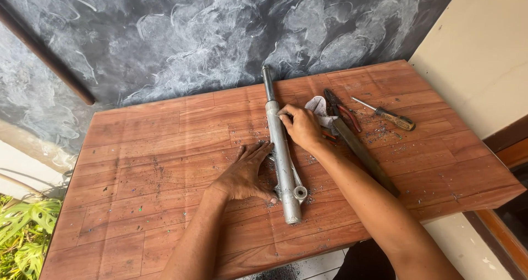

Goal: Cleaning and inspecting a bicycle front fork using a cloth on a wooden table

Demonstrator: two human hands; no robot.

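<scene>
- A motorcycle fork leg (282, 153), a long silver metal tube with a thinner dark rod at its far end and an axle lug with a round hole at its near end, lies lengthwise on the wooden table (137, 164), roughly at the middle of the top.
- It looks heavy, rigid and smooth; being round, it would likely roll, so the straight tube or the lug end seem the safest places to take hold.
- The left hand (246, 173) lies flat and open on the table, fingers spread, pressed against the left side of the fork leg near the lug.
- The right hand (301, 127) rests over the upper tube with fingers curled onto it, pinning it rather than wrapping fully round.
- Just right of the fork leg, a white rag (318, 106) lies partly under the right hand.
- Further right of the fork leg lie red-handled pliers (344, 113), a long dark flat file (366, 156) and a screwdriver (388, 114) with a brownish handle.
- Metal filings and grit are scattered on the table around the fork leg.
- Beyond the fork leg's far end is a dark, chalky wall (220, 32).
</scene>
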